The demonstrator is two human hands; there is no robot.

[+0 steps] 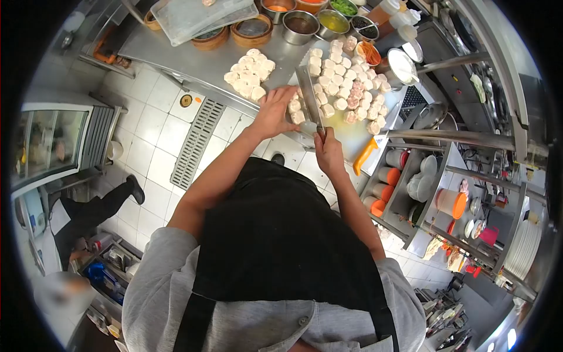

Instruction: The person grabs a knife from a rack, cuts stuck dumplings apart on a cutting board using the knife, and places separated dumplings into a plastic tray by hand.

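My right hand [329, 151] is closed around the handle of a cleaver [308, 94], whose broad metal blade points away from me. My left hand [274, 111] is left of the blade, fingers and thumb spread apart beside a short row of pale, cube-like pieces [295, 110]; whether it touches them I cannot tell. Many similar pieces, some pinkish, cover the cutting board [336, 124] right of the blade. Another cluster of pale pieces [249, 73] lies on the steel counter [217, 82] to the left. A knife with a yellow-orange handle [365, 155] rests at the board's right edge.
Metal bowls with sauces and chopped food [301, 27] line the back, beside squeeze bottles [384, 10]. Bamboo steamers [252, 30] and a clear plastic lid [202, 20] sit at back left. Shelves with containers [388, 175] stand right. Another person's leg [97, 205] shows at left.
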